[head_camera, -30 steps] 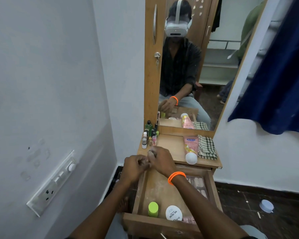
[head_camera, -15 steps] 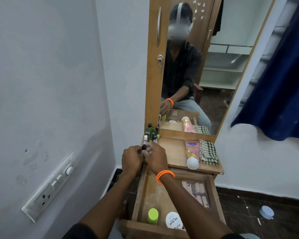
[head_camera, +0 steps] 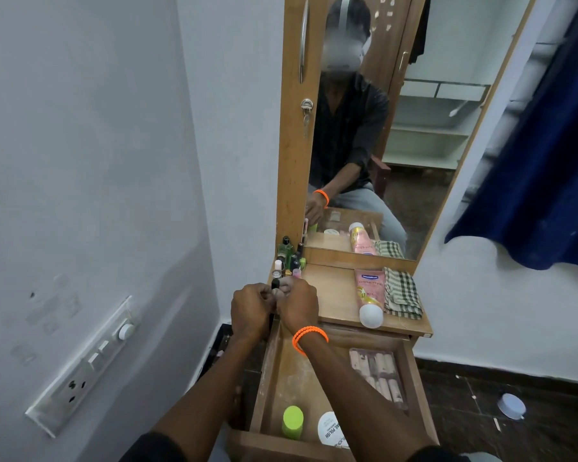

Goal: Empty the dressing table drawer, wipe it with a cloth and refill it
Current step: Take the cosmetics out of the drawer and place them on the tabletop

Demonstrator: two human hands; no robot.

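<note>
The wooden drawer (head_camera: 267, 378) of the dressing table stands pulled open below me. In it lie a green-capped bottle (head_camera: 292, 422), a white round jar (head_camera: 328, 428) and a pack of pink tubes (head_camera: 377, 375). My left hand (head_camera: 250, 310) and my right hand (head_camera: 299, 303), with an orange band at the wrist, are pressed together over the tabletop's front left corner. They hold small bottles between them; a dark-capped small bottle (head_camera: 275, 283) shows between the fingers. A checked cloth (head_camera: 401, 293) lies on the tabletop (head_camera: 331, 295).
Several small bottles (head_camera: 289, 258) cluster at the tabletop's back left, just beyond my hands. A pink lotion bottle (head_camera: 369, 295) lies beside the cloth. The mirror (head_camera: 397, 145) rises behind. A switch panel (head_camera: 87, 365) is on the left wall. A blue curtain (head_camera: 541, 178) hangs right. A white lid (head_camera: 511, 405) is on the floor.
Both hands have moved together away from me, from the drawer's back edge to the tabletop's front left corner, nearer the bottle cluster.
</note>
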